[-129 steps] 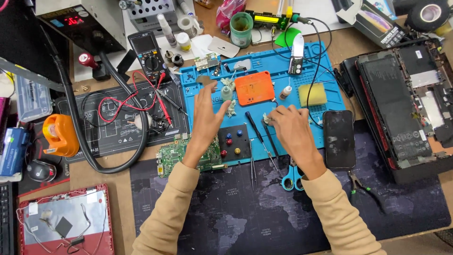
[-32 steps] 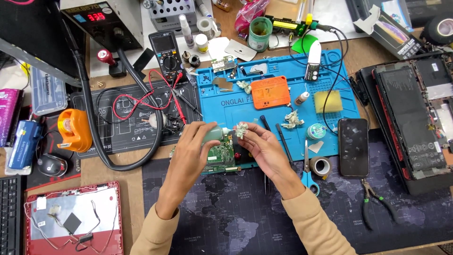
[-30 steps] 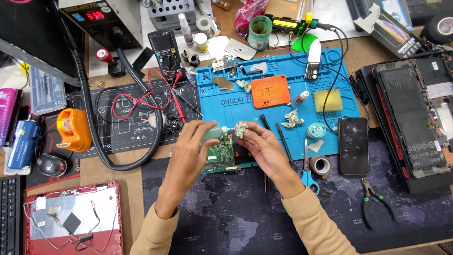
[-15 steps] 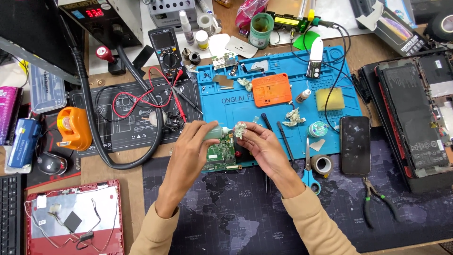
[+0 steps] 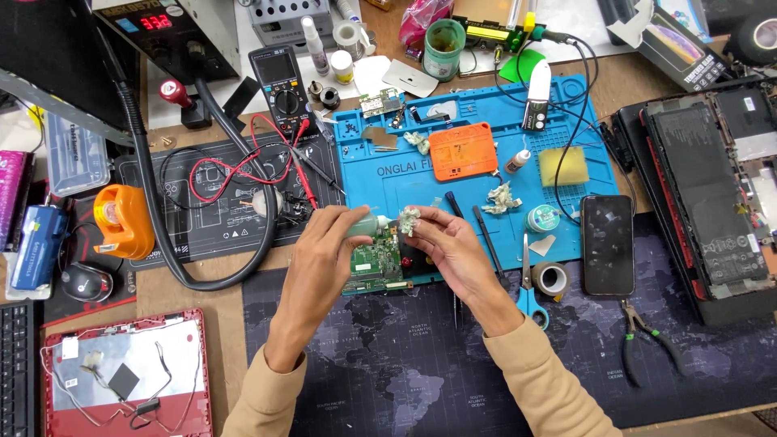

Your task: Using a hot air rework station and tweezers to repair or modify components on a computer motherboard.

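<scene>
Your left hand (image 5: 320, 255) is gripping a small pale-green bottle (image 5: 368, 224), tipped toward a crumpled wad (image 5: 409, 221) that your right hand (image 5: 453, 255) is pinching. Both are hovering over the green circuit board (image 5: 376, 263) (near edge of the blue mat (image 5: 486, 174)); scissors (image 5: 528, 279) are lying to the right.

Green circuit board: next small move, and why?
Probably bring the wad of tissue in the right hand down onto the green circuit board. The left hand tips a small bottle at the wad, just above the board.
</scene>
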